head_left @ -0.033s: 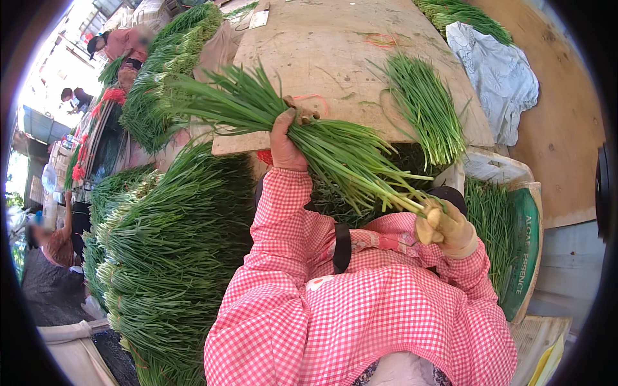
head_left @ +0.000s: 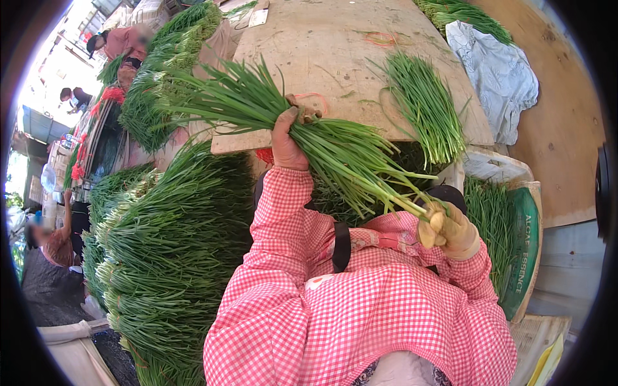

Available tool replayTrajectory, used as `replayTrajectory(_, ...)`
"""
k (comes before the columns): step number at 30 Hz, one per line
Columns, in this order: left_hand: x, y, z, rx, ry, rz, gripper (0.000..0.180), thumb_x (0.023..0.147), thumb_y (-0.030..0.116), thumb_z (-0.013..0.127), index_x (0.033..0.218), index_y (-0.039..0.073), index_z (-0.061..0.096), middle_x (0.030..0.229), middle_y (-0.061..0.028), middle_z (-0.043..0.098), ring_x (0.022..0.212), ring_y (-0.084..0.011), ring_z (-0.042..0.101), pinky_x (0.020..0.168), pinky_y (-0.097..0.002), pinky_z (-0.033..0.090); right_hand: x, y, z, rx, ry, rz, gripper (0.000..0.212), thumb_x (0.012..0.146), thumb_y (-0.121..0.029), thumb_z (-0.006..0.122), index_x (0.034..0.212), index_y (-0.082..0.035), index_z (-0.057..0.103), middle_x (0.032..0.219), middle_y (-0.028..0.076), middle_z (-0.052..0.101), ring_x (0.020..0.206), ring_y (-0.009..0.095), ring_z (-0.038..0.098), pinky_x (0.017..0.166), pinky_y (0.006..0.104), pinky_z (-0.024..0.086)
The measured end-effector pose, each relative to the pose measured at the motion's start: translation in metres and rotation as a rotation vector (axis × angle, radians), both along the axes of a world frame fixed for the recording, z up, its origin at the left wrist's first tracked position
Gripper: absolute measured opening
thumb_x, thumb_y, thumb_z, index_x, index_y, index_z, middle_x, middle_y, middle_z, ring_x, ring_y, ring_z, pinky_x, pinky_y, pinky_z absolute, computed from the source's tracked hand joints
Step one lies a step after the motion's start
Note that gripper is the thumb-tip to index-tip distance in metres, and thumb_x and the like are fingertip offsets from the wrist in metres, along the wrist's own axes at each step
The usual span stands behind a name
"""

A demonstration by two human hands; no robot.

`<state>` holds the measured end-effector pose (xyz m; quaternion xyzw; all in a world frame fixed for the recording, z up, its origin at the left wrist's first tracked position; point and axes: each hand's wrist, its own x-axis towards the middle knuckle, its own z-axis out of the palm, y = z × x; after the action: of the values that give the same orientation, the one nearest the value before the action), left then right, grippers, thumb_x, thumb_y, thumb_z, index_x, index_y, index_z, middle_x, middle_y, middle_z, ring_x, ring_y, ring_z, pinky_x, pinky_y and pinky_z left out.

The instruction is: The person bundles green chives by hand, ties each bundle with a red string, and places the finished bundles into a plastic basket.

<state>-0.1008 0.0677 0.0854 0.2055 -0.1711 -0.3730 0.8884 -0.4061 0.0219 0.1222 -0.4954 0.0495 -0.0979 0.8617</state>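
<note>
My left hand (head_left: pixel 291 138), bare, is closed round the middle of a bunch of garlic chives (head_left: pixel 341 151) held above the near edge of a wooden board. The green leaf tips (head_left: pixel 225 96) fan out to the upper left, and the pale stem ends point to the lower right. There my right hand (head_left: pixel 449 231), in a pale glove, has its fingers pinched on a few of the stem ends. A second, smaller pile of garlic chives (head_left: pixel 428 109) lies on the board to the right of the held bunch.
Tall stacks of chives (head_left: pixel 174 244) stand at my left. The wooden board (head_left: pixel 309 38) bears red ties (head_left: pixel 381 40). To the right are a crate of chives (head_left: pixel 489 212), a green sack (head_left: pixel 523 251) and a pale cloth (head_left: pixel 494 80). Several people work at the far left.
My gloved right hand has shifted very slightly down with the stem ends. The left hand keeps its grip almost in place.
</note>
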Motion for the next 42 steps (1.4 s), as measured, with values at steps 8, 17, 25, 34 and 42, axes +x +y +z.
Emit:
replayTrajectory(8, 0.006, -0.002, -0.002, 0.101, 0.023, 0.066, 0.009, 0.08, 0.013, 0.052, 0.084, 0.007, 0.047, 0.065, -0.0019, 0.049, 0.064, -0.0171, 0.053, 0.071, -0.0326, 0.049, 0.001, 0.013, 0.019, -0.22, -0.306, 0.276, 0.021, 0.091, -0.021, 0.05, 0.087, 0.0, 0.051, 0.074, 0.01, 0.059, 0.06, 0.015, 0.056, 0.052, 0.0273, 0.046)
replayTrajectory(17, 0.056, 0.022, -0.046, -0.4, 0.135, -0.14, 0.016, 0.082, 0.018, 0.05, 0.095, 0.009, 0.047, 0.067, 0.0001, 0.052, 0.075, -0.0142, 0.055, 0.088, -0.0378, 0.043, 0.023, -0.017, -0.012, -0.611, 0.449, -0.058, 0.015, 0.091, -0.012, 0.044, 0.094, -0.002, 0.055, 0.068, -0.002, 0.049, 0.059, 0.005, 0.042, 0.053, 0.0201, 0.036)
replayTrajectory(25, 0.037, 0.001, -0.063, -0.417, 0.16, -0.229, 0.023, 0.083, 0.02, 0.051, 0.103, 0.011, 0.046, 0.09, 0.0011, 0.058, 0.095, -0.013, 0.055, 0.105, -0.044, 0.028, 0.091, -0.018, -0.069, -0.18, 0.369, -0.242, 0.048, 0.085, -0.025, 0.062, 0.127, -0.01, 0.043, 0.081, -0.004, 0.055, 0.064, 0.005, 0.048, 0.054, 0.0192, 0.039)
replayTrajectory(34, 0.056, 0.01, -0.072, -0.202, 0.166, -0.166, 0.018, 0.079, 0.019, 0.05, 0.095, 0.011, 0.052, 0.092, -0.0049, 0.062, 0.094, -0.0208, 0.057, 0.103, -0.0541, 0.03, 0.064, -0.059, -0.067, -0.276, 0.293, -0.688, 0.03, 0.085, -0.036, 0.061, 0.088, -0.006, 0.061, 0.06, -0.004, 0.052, 0.048, 0.002, 0.04, 0.042, 0.016, 0.027)
replayTrajectory(42, 0.043, 0.0, -0.061, -0.123, 0.178, -0.222, 0.017, 0.072, 0.018, 0.053, 0.087, 0.011, 0.054, 0.103, -0.005, 0.057, 0.113, -0.0231, 0.046, 0.097, -0.0501, 0.037, 0.126, -0.029, -0.034, -1.265, 0.299, -0.619, 0.029, 0.078, -0.019, 0.068, 0.103, -0.008, 0.057, 0.076, 0.005, 0.057, 0.061, 0.013, 0.052, 0.056, 0.0246, 0.042)
